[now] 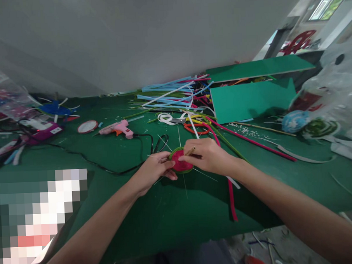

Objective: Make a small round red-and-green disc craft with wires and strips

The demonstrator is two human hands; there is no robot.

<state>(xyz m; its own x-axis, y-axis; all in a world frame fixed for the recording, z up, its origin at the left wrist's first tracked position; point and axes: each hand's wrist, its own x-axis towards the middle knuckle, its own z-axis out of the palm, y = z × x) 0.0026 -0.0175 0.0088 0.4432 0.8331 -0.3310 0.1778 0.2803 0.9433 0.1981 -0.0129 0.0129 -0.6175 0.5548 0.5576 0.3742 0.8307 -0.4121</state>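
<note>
Disc (182, 167), red in the middle and green around the edge, is held over the middle of the green counter (156, 222); whether it touches the counter cannot be told. Its left edge is gripped by the left hand (162, 164), with the thumb and fingers curled close around it. A small tan stick (190, 151) is pinched tightly by the right hand (206, 152), with the thumb laid against the red part. Thin, pale spokes (206, 175) are spread out around the disc like sun rays. A red strip (232, 201) is laid out past the right hand. Farther back, scissors (179, 120) are set down near a pile of blue strips (163, 97). To the left, a pink glue gun (120, 128) is laid on its side, beside a round white dish (87, 126). To the right, green boards (253, 101) are placed near a blue and white ball (295, 121).
</note>
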